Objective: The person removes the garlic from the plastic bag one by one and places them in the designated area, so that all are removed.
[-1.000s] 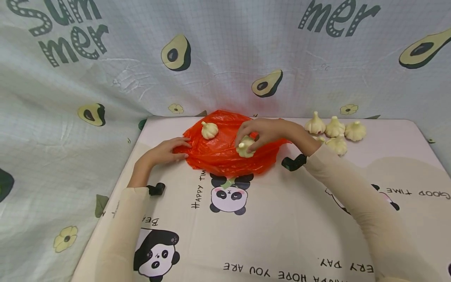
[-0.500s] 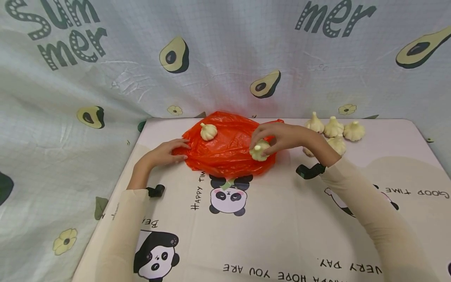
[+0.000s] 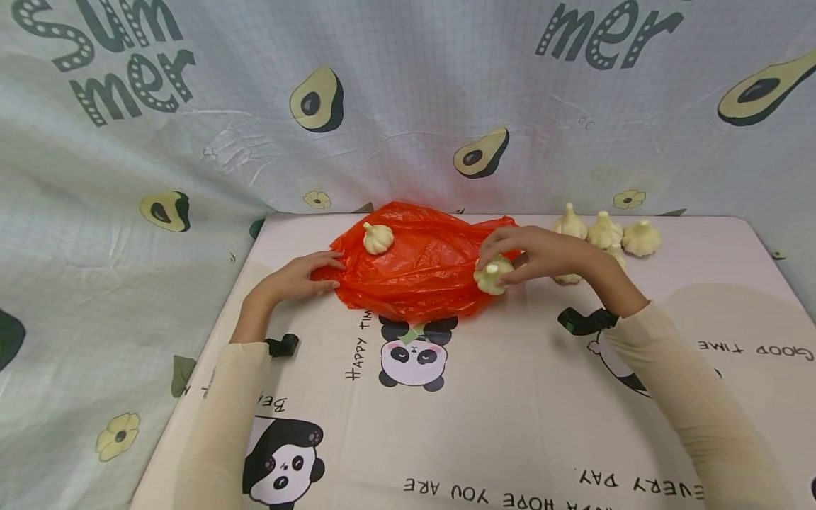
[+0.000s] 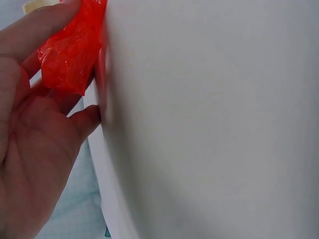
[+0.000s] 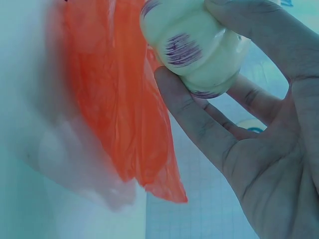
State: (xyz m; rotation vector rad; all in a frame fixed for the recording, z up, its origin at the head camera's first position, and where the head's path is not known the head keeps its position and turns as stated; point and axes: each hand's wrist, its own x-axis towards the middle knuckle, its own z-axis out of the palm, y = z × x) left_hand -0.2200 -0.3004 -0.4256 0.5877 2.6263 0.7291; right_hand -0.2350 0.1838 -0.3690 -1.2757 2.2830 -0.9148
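Observation:
A red plastic bag [image 3: 414, 262] lies spread near the back of the table. My left hand [image 3: 299, 275] holds its left edge, the film lying between thumb and fingers; in the left wrist view a crumpled corner of the bag [image 4: 72, 59] shows there. My right hand [image 3: 542, 253] pinches a garlic bulb [image 3: 492, 276] between thumb and fingertips at the bag's right end. Purple streaks mark this pale bulb [image 5: 199, 50] in the right wrist view. Another garlic bulb [image 3: 378, 239] sits on the bag's upper left.
Behind my right forearm, several garlic bulbs [image 3: 641, 239] are grouped at the back right, some partly hidden. A curtain [image 3: 395, 106] printed with avocados hangs behind the table. Panda drawings and lettering cover the tablecloth [image 3: 497, 411].
My right hand has moved right with the garlic bulb, from over the bag's middle to its right end. The left hand has stayed in place.

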